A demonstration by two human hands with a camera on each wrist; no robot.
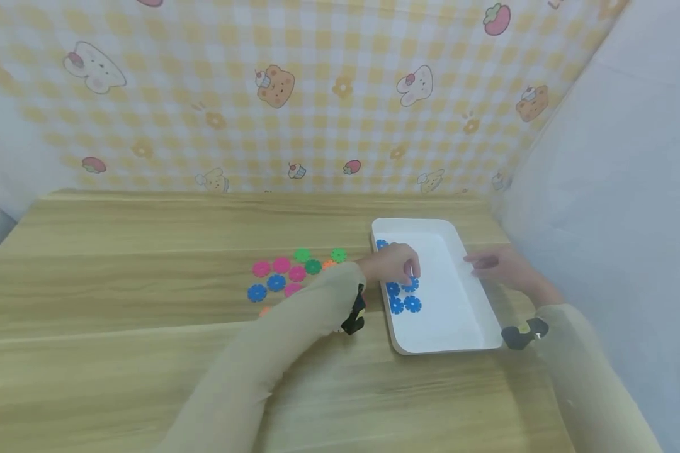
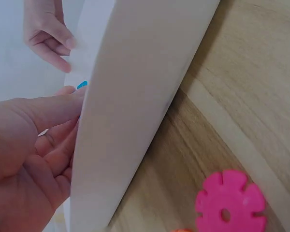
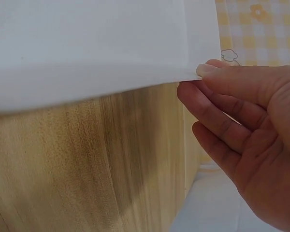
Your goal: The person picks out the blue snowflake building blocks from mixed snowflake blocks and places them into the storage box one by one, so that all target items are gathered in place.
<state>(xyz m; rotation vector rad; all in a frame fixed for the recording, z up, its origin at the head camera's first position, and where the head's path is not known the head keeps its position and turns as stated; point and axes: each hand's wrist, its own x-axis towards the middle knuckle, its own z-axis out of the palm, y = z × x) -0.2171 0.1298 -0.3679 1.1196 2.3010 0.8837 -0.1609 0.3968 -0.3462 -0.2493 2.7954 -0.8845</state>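
Note:
A white tray stands at the right of the table, with several blue notched plastic discs along its left side. My left hand reaches over the tray's left wall and pinches a blue disc just above the tray floor. In the left wrist view only a blue sliver of that disc shows beside the fingertips; the tray wall hides the rest. My right hand pinches the tray's right rim between thumb and fingers, as the right wrist view shows.
Left of the tray lie loose notched discs: pink, blue, green and orange. My left sleeve covers part of this group. A yellow checked cloth hangs behind the wooden table; a white sheet hangs at right.

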